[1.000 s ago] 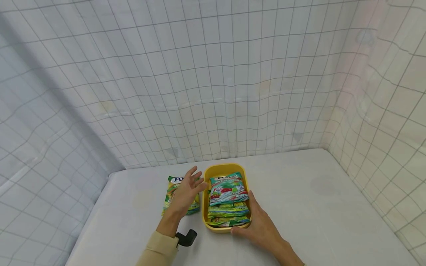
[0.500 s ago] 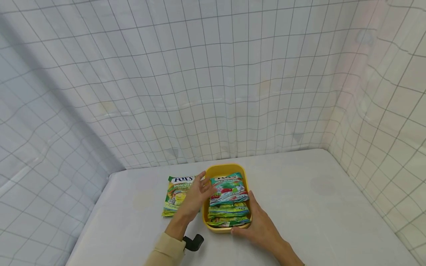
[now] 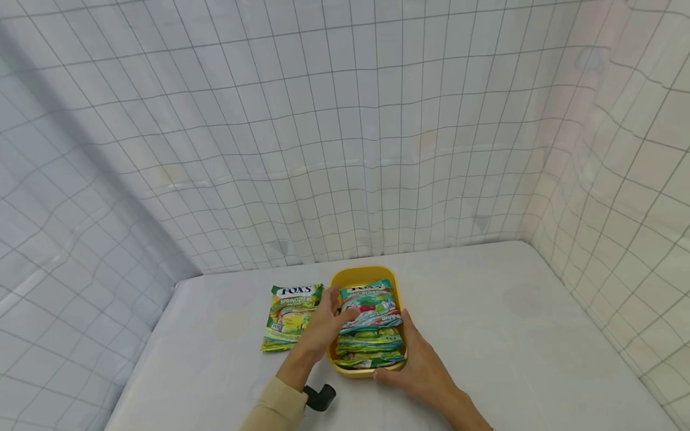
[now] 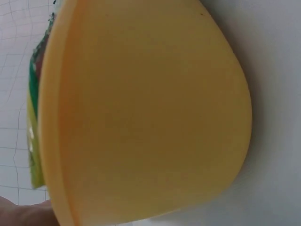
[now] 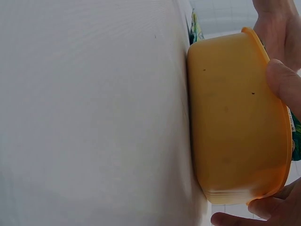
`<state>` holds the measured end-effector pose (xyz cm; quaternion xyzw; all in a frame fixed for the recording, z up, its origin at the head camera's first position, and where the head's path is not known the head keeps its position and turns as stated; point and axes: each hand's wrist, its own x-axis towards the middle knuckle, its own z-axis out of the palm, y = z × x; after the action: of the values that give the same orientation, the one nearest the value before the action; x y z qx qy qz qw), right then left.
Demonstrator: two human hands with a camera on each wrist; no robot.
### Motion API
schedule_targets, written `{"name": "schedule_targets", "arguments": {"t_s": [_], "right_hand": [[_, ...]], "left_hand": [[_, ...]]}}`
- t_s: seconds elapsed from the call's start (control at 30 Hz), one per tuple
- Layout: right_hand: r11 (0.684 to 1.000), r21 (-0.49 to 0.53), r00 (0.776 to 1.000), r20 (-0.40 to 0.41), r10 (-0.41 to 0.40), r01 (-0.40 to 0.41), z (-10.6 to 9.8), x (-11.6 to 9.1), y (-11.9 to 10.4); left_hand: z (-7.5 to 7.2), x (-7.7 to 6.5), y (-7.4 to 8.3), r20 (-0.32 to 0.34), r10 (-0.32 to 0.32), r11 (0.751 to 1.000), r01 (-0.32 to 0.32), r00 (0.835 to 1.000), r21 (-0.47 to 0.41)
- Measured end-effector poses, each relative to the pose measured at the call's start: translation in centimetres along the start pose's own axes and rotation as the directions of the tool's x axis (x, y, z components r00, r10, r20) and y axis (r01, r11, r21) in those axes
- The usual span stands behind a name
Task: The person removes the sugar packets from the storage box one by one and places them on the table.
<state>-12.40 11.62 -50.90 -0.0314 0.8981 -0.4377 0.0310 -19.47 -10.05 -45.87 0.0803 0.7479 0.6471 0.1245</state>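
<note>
A: Behind your work, a white grid-lined cloth (image 3: 323, 120) fills the upper frame, and a white-covered table (image 3: 501, 335) spans the bottom.

B: And your yellow plastic rounded tub (image 3: 353, 276) sits on it, low and just right of centre.

A: Your right hand (image 3: 423, 368) grips that tub's lower-right corner, thumb at the near rim, fingers along the side.

B: Your left hand (image 3: 322, 326) is at its left rim, thumb and fingers apart; you can't tell whether they press the bag inside.

A: That's the teal Fox's plastic bag (image 3: 374, 305), on top of green-and-yellow packets (image 3: 372, 341) at the tub's lower end.

B: Left of your tub lies a green-and-yellow Fox's Spring Tea bag (image 3: 288, 317), partly covered by your left hand.
</note>
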Motion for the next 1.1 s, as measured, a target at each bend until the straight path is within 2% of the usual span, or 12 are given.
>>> {"name": "schedule_targets", "arguments": {"t_s": [0.27,0.5,0.77,1.1], "right_hand": [[1.000,-0.006,1.000,0.005,0.009,-0.009,0.0,-0.1,0.0],[1.000,-0.020,1.000,-0.007,-0.011,0.011,0.0,-0.1,0.1],[0.999,-0.025,1.000,-0.012,-0.026,0.026,-0.1,-0.2,0.3],[0.999,-0.036,0.999,-0.019,-0.026,0.025,-0.2,-0.1,0.0]], "left_hand": [[0.6,0.2,-0.4,-0.047,-0.047,0.999,0.047,0.998,0.003],[0.9,0.5,-0.2,-0.044,-0.069,0.998,0.069,0.997,-0.016],[1.1,1.1,-0.2,-0.053,-0.120,0.992,0.122,0.991,0.038],[1.4,1.7,0.3,-0.079,-0.163,0.987,0.164,0.983,-0.003]]}}
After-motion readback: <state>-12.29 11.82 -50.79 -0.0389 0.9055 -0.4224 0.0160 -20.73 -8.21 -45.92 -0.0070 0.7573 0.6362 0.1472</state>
